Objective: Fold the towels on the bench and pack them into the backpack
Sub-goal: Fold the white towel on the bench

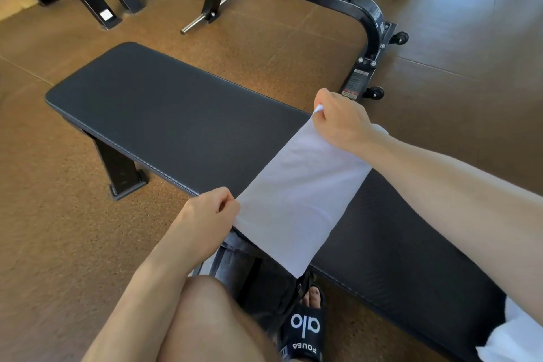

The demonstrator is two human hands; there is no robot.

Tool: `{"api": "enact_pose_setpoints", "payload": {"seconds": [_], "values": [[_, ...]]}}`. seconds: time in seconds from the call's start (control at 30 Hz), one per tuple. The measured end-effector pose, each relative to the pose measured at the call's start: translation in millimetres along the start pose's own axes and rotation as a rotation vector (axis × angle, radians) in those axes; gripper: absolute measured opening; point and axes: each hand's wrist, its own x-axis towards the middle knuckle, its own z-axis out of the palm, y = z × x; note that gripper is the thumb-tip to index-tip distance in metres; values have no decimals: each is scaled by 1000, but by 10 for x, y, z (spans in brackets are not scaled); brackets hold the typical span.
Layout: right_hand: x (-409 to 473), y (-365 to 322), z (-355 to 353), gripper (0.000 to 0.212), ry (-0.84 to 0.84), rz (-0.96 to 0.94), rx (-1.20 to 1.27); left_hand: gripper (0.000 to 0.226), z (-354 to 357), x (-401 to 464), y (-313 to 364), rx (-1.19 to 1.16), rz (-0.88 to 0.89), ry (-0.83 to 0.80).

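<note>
A white towel [296, 194] is stretched across the black padded bench [164, 123], its near part hanging over the bench's front edge. My left hand [205, 214] pinches the towel's near left corner at the front edge of the bench. My right hand [340, 123] pinches the far corner above the bench's back edge. More white cloth [517, 335] lies on the bench at the bottom right, partly cut off by the frame and hidden by my right forearm. No backpack can be made out with certainty.
Black gym machine frames [367, 12] with small wheels stand behind the bench on the brown cork-like floor [58, 244]. A chrome bar [205, 13] sticks out at the back. My knee and sandalled foot [305, 326] are below the bench's front edge.
</note>
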Motion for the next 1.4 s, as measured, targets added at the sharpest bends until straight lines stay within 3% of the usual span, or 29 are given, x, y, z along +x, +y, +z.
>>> {"api": "enact_pose_setpoints", "payload": {"seconds": [0.37,0.77,0.9,1.0,1.13,1.2,1.33,1.4], "values": [[-68,36,74,7,94,-22,48,22,-5,14,-4,17,-16,13],[40,22,133,18,36,-4,-184,15,66,-4,-47,159,-57,85],[-18,-71,14,15,189,33,-227,14,76,-46,-25,133,-58,97],[-415,-336,-131,12,296,-75,-87,15,84,-47,-19,147,-49,143],[-1328,-800,-286,10,148,-184,155,15,88,-55,-11,143,-28,161],[-1754,-941,-341,23,62,-184,177,15,83,-48,-14,106,-29,145],[-2235,-1024,-314,76,-157,-233,-21,10,70,-24,-23,-40,-57,69],[-2296,-997,-258,84,-217,-271,-141,9,71,-18,-26,-69,-49,48]]}}
